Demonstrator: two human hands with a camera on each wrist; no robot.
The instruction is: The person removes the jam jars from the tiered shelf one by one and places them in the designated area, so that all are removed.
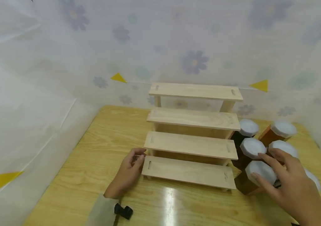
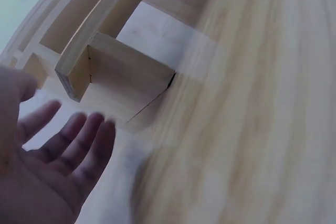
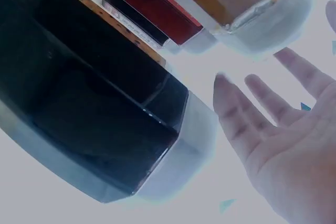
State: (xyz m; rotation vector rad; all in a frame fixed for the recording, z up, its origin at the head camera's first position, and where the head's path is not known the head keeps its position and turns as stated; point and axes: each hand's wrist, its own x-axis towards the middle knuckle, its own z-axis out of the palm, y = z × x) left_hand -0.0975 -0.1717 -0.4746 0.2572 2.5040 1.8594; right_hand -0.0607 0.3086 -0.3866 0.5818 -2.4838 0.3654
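Observation:
A pale wooden stepped shelf [image 1: 188, 172] stands mid-table, its several boards rising toward the back. Beside its left end is my left hand [image 1: 129, 172], fingers loosely bent and holding nothing. The left wrist view shows that hand's fingers [image 2: 94, 145] just off the end of a wooden step [image 2: 126, 72]. My right hand [image 1: 297, 183] hovers over a group of jars with white lids, thumb and fingers spread around the front jar [image 1: 260, 172]. In the right wrist view, a gap shows between the fingers [image 3: 236, 108] and a dark-sided jar [image 3: 94, 93].
Several lidded jars stand close together against the shelf's right end, including an orange-sided one [image 1: 277, 130] at the back. White flowered sheeting [image 1: 160, 37] encloses the wood-grain table [image 1: 92, 160] behind and at the sides. Yellow pennants [image 1: 260, 85] hang on a string.

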